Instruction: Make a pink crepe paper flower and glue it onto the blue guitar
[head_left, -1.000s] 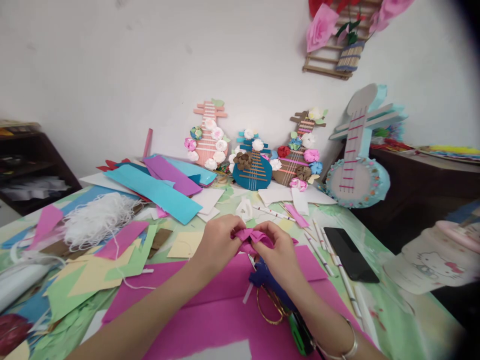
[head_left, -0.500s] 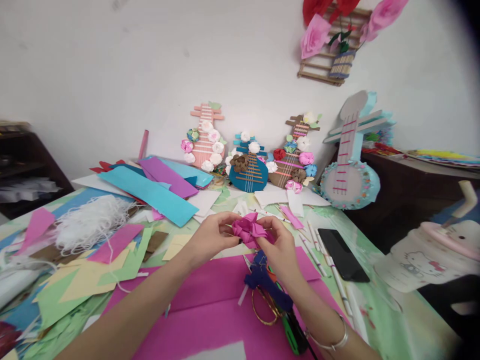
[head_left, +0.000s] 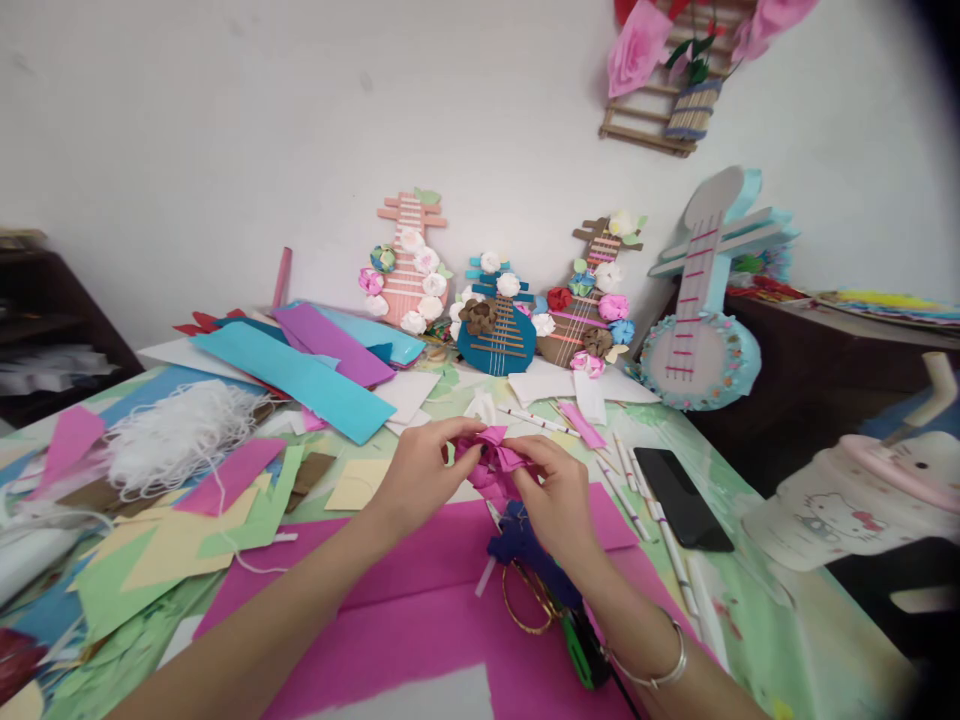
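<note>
A magenta paper flower [head_left: 491, 468] of folded petals is held up between my two hands, above the table. My left hand [head_left: 431, 465] pinches its left side with thumb and fingers. On the other side, my right hand [head_left: 551, 490] grips a petal edge between thumb and fingertips. Below the hands lies a large magenta paper sheet [head_left: 420, 610]. On that sheet, under my right wrist, rest a dark blue glue gun [head_left: 517, 540], gold-handled scissors [head_left: 529, 620] and a green-and-black cutter [head_left: 579, 650], partly hidden by my forearm.
Paper lutes, including a blue one [head_left: 480, 340], lean against the wall. White string [head_left: 184, 435] and coloured paper scraps [head_left: 187, 540] cover the left. A black phone [head_left: 682, 500], several marker pens [head_left: 675, 560] and a lidded cup [head_left: 847, 510] stand or lie at right.
The fingers have shifted on the magenta flower; my left thumb now presses nearer its middle and the petals sit differently. The view has tilted slightly downward.
</note>
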